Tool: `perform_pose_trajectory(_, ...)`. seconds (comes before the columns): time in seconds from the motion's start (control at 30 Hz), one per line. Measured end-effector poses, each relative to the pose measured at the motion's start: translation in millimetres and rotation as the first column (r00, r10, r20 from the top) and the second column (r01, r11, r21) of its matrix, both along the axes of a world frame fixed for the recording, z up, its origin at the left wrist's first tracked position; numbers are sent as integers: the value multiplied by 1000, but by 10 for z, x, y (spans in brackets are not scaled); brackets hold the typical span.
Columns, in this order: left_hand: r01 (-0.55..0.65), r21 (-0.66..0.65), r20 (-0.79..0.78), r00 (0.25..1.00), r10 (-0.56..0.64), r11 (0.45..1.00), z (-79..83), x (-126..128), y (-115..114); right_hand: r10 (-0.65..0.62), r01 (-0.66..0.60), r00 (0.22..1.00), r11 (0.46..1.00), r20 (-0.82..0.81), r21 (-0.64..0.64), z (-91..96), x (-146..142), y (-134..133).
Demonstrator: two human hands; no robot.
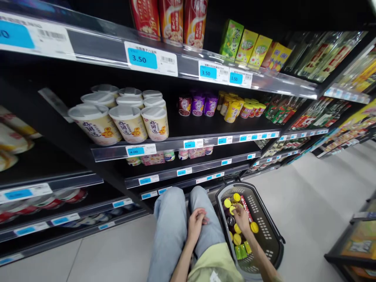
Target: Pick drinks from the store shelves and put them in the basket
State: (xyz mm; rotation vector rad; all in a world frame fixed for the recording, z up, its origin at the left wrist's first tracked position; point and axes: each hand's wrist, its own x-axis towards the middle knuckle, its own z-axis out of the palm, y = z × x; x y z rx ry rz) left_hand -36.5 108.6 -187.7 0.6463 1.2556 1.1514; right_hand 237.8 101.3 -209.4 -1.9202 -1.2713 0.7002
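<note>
My left hand (pixel 197 223) rests on my jeans near the knee, its fingers loosely curved, with nothing seen in it. To the right, my right hand (pixel 241 220) reaches down into a dark shopping basket (pixel 272 231) on the floor. Its fingertips are closed at a yellow-lidded can (pixel 232 210), which they partly cover. Around it in the basket are several more yellow-lidded cans (pixel 237 239), a dark round-topped container (pixel 231 221), a red patterned pack (pixel 246 207) and green boxes (pixel 241 251).
Shelves ahead hold white-lidded porridge cups (pixel 155 123), purple cans (pixel 210 105), yellow cans (pixel 233 111) and, higher up, red cartons (pixel 196 21) and small drink boxes (pixel 246 45). A price-tagged shelf edge (pixel 170 145) runs before my knees. A dark display rack (pixel 349 250) stands at the right.
</note>
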Motion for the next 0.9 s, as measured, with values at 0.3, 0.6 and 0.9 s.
perform_pose_trajectory(0.3, -158, -40, 57, 986, 160, 987, -127, 16, 34, -25, -20, 997, 851, 77, 525, 2265, 0, 1616)
perform_pose_trajectory(0.6, -88, 8, 76, 993, 87, 996, -253, -33, 45, -94, -42, 981, 750, 169, 660, 3705, -407, 3104)
perform_pose_trajectory(0.9, -210, -38, 128, 969, 213, 977, -390, -35, 58, -139, 77, 974, 946, 179, 316, 3938, -842, 3643)
